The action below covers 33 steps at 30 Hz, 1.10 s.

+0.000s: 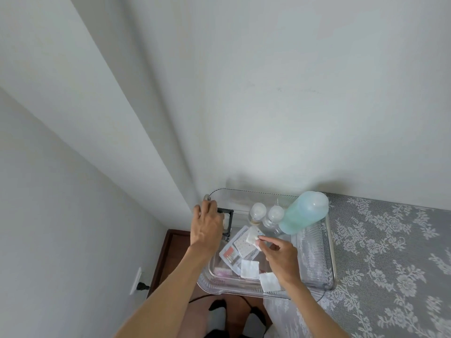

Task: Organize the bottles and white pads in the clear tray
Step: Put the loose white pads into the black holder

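Observation:
A clear tray (328,264) sits on a lace-covered surface, its left end overhanging the edge. At its back stand a large blue-green bottle (303,212) and two small clear bottles with white caps (257,213) (274,215). My right hand (280,258) pinches a white pad (252,237) over the middle of the tray. Two more white pads (249,269) (268,281) lie near the front wall. My left hand (207,224) rests over a small black-framed holder (227,222) at the tray's back left corner; whether it grips the holder I cannot tell.
Flat packets of nail items (238,250) and a small pink brush (222,272) lie on the tray floor. White walls close in at the back and left. A wall socket with a black plug (139,284) is low on the left. Grey lace cloth (390,252) spreads right.

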### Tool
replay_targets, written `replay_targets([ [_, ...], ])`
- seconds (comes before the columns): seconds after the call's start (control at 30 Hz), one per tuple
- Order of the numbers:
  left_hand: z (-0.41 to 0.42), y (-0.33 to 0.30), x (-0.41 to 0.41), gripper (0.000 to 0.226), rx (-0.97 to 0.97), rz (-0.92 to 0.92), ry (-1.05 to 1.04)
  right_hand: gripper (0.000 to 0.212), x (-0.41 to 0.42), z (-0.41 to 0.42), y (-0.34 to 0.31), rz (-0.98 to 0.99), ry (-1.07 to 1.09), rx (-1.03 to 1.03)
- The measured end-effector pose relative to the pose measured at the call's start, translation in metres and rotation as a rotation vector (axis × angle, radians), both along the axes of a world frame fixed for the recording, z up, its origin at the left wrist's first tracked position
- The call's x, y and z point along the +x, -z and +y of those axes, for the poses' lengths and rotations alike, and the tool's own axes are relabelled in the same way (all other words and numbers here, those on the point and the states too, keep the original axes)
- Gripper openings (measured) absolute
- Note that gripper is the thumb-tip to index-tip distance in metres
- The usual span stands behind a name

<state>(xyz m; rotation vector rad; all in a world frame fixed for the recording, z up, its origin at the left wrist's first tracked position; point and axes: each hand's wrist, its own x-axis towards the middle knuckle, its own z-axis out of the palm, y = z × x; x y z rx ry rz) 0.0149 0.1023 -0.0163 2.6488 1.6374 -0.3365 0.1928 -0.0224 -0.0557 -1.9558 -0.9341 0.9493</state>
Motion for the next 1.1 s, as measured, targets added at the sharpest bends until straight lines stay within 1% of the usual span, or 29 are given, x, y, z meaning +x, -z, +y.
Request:
replay_targets([
  [0.07,-0.002,0.0,-0.004,0.037,0.0,-0.08,0.014,0.015,0.0,0.005,-0.002,-0.02,-0.019,0.0],
  [0.17,-0.011,-0.002,-0.021,0.052,0.045,-0.307,-0.015,0.015,0.0,0.018,-0.007,-0.086,-0.042,0.019],
  [0.27,-0.018,0.002,-0.04,0.059,0.089,-0.438,-0.114,0.016,-0.007,0.036,-0.016,-0.18,-0.105,0.055],
  [0.37,-0.02,0.001,-0.047,0.057,-0.021,-0.552,-0.232,0.018,-0.022,0.057,-0.024,-0.268,-0.237,0.072],
  [0.43,-0.021,-0.002,-0.046,0.058,-0.099,-0.573,-0.267,0.019,-0.035,0.071,-0.028,-0.321,-0.322,0.072],
  [0.57,-0.021,-0.002,-0.046,0.06,-0.124,-0.555,-0.315,0.017,-0.057,0.096,-0.031,-0.466,-0.403,0.06],
  [0.7,-0.022,-0.003,-0.047,0.061,-0.124,-0.522,-0.351,0.02,-0.063,0.109,-0.022,-0.65,-0.524,-0.058],
  [0.83,-0.024,-0.003,-0.046,0.062,-0.124,-0.512,-0.345,0.025,-0.064,0.122,-0.014,-0.749,-0.611,-0.179],
  [0.93,-0.023,-0.001,-0.047,0.062,-0.134,-0.51,-0.334,0.026,-0.063,0.127,-0.015,-0.764,-0.664,-0.207],
  [1.0,-0.022,-0.002,-0.046,0.062,-0.122,-0.542,-0.318,0.02,-0.06,0.126,-0.02,-0.739,-0.678,-0.177],
  [1.1,-0.023,0.0,-0.045,0.057,0.001,-0.559,-0.273,0.019,-0.045,0.114,-0.033,-0.616,-0.639,-0.067],
])
